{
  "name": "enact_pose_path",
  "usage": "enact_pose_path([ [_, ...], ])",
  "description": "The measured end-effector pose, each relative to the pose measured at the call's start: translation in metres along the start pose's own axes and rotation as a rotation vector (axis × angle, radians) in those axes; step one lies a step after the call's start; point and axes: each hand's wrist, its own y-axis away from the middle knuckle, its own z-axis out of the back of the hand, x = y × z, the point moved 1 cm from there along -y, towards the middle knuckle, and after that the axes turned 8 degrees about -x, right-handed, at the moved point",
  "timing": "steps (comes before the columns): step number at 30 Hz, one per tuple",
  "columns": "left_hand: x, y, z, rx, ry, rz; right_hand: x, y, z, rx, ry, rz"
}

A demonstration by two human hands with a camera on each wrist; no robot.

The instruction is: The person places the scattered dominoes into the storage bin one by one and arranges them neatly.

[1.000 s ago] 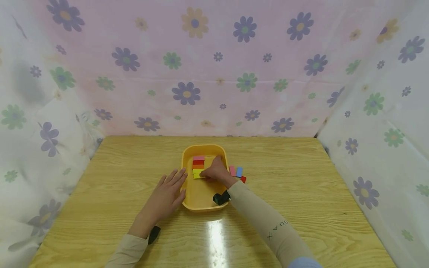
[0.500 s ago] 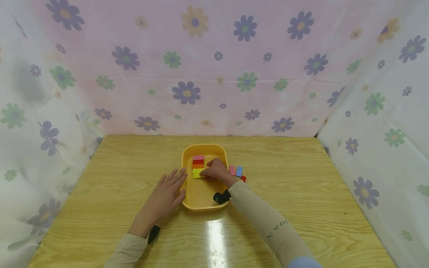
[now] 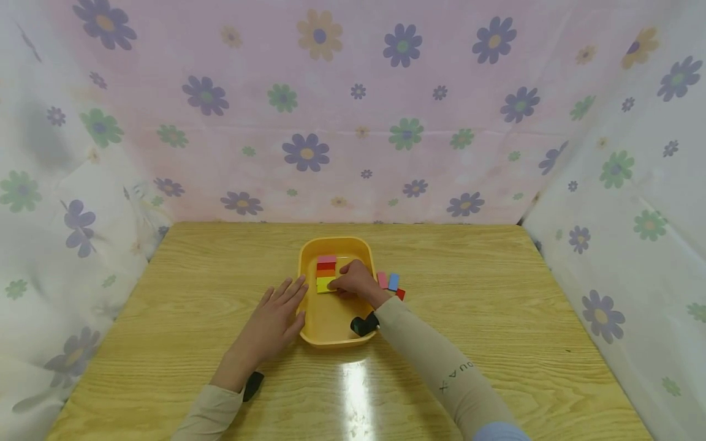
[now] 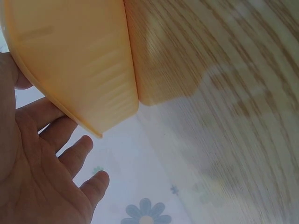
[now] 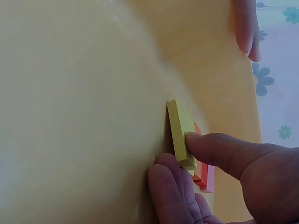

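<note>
Head view: your right hand point(image 3: 357, 283) pinches the yellow rectangular block point(image 3: 325, 284) in the shallow orange plastic tray point(image 3: 306, 318), seating it at 6 o'clock of the coloured stack. Left hand point(image 3: 273, 320) flat, bracing the tray's wall. Next, likely release cleanly.

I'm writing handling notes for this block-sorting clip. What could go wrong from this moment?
The right hand pinches the yellow block right beside the row of blocks in the tray; a nudge might knock that row crooked. The left hand only rests flat against the tray's side, so the tray may slide. Three loose blocks lie near the right sleeve, which could sweep them.
</note>
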Motion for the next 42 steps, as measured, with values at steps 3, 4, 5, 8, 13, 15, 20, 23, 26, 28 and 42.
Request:
enact_pose_path([
  [3, 0.0005, -0.0001, -0.0002, -0.002, -0.003, -0.002, -0.0002, -0.0003, -0.0009, -0.008, -0.001, -0.002],
  [4, 0.0006, -0.0001, -0.0003, -0.001, -0.002, -0.001, -0.0002, -0.0004, -0.0010, -0.008, 0.000, -0.002],
  [5, 0.0006, -0.0001, -0.0002, -0.001, -0.003, -0.001, -0.0002, -0.0004, -0.0010, -0.009, 0.002, -0.003],
  [8, 0.0004, -0.0002, 0.0000, 0.002, -0.003, 0.001, 0.0000, -0.0004, -0.0009, -0.014, 0.007, -0.004],
  [13, -0.0004, -0.0003, 0.0010, 0.003, 0.003, 0.004, 0.0004, 0.0006, -0.0008, -0.020, 0.020, 0.015],
  [15, -0.0006, -0.0002, 0.0012, 0.002, 0.008, 0.004, 0.0005, 0.0009, -0.0009, -0.022, 0.025, 0.019],
  [20, 0.0000, 0.0000, 0.0003, 0.000, 0.011, 0.000, -0.0005, 0.0002, -0.0015, -0.035, 0.037, 0.012],
  [23, 0.0004, 0.0000, -0.0002, -0.004, 0.011, -0.003, -0.0015, -0.0008, -0.0018, -0.041, 0.043, 0.012],
  [26, 0.0004, 0.0002, -0.0002, -0.009, 0.009, -0.005, -0.0020, -0.0019, -0.0024, -0.046, 0.046, 0.013],
  [28, 0.0002, 0.0002, 0.0001, -0.010, 0.007, -0.006, -0.0023, -0.0023, -0.0029, -0.049, 0.048, 0.013],
  [42, -0.0009, 0.0006, -0.0001, -0.011, 0.005, -0.005, 0.0015, -0.0013, -0.0025, -0.035, 0.153, 0.028],
])
